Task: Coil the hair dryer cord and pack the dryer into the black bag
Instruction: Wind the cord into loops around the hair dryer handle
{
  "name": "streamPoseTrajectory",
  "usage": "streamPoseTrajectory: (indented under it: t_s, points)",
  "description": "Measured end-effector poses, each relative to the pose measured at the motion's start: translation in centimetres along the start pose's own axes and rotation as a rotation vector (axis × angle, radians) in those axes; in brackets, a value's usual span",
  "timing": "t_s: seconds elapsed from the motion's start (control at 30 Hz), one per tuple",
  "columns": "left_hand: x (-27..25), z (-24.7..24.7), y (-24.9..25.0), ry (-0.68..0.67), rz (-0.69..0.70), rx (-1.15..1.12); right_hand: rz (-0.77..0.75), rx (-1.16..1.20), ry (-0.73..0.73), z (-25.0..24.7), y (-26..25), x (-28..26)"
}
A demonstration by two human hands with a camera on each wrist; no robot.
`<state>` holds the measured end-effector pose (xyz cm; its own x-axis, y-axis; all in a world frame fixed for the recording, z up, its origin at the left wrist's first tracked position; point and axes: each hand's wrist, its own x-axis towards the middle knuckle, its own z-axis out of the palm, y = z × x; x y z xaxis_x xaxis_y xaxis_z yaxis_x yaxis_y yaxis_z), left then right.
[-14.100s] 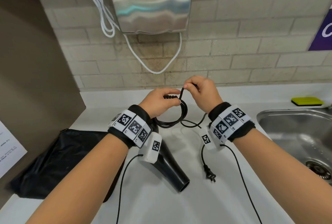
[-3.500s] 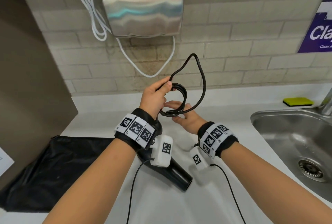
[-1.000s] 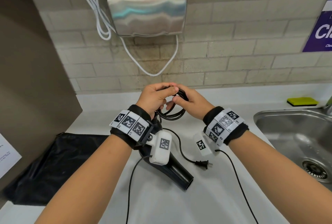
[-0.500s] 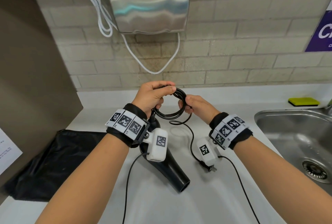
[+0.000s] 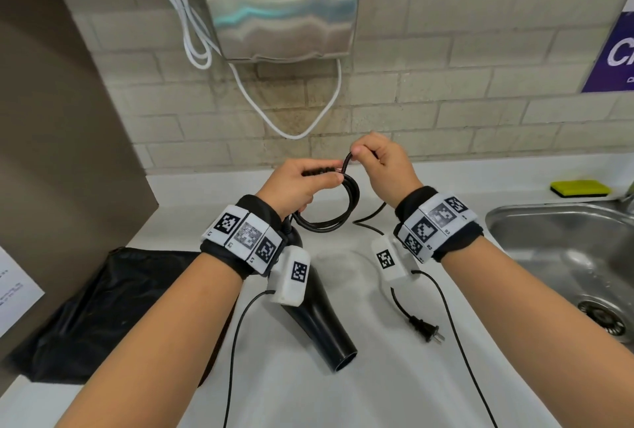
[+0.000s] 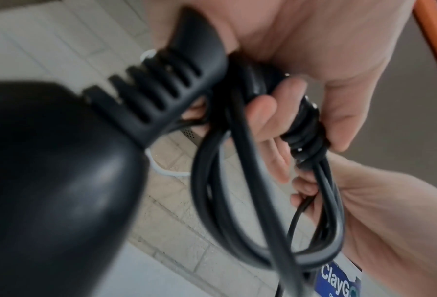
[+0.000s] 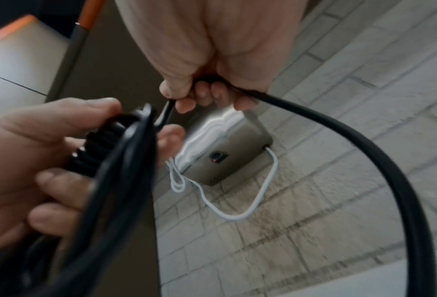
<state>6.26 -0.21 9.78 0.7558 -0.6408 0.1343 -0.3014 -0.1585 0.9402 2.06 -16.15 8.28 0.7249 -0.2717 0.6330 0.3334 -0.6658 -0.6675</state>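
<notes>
Several loops of the cord (image 5: 338, 208) are already bunched in the left hand (image 5: 295, 184), which is clenched around the coil and the ribbed strain relief at the dryer's handle end. Right hand (image 5: 380, 163) is pinching the loose stretch of cord just above the coil, looks like it's bringing round another loop. So we're mid-coiling I'd say, not packing yet. The hair dryer (image 5: 319, 318) itself hangs off that left grip with its nozzle down on the tabletop (image 5: 377, 376), and the plug (image 5: 427, 330) is lying loose on the tabletop with a short tail left. Next move probably needs that tail fed into the bundle and tucked so it doesn't spring open, then the whole thing goes over to the black bag (image 5: 113, 307), lying flat at the left
</notes>
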Motion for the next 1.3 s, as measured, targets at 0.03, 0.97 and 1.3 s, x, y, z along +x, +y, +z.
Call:
streamPoseTrajectory:
  t_s: [0.03,0.97,1.3]
  points:
    - [0.0,0.1,0.1,-0.019,-0.001,0.033,-0.040,-0.012,0.010,0.1,-0.4,0.0]
    - [1.1,2.4,0.1,0.159,0.039,-0.032,0.809,-0.959,-1.112,-0.4,11.7,-11.8]
    - [1.0,2.3,0.2,0.170,0.034,-0.064,0.621,-1.014,-1.150,0.6,9.9,-13.7]
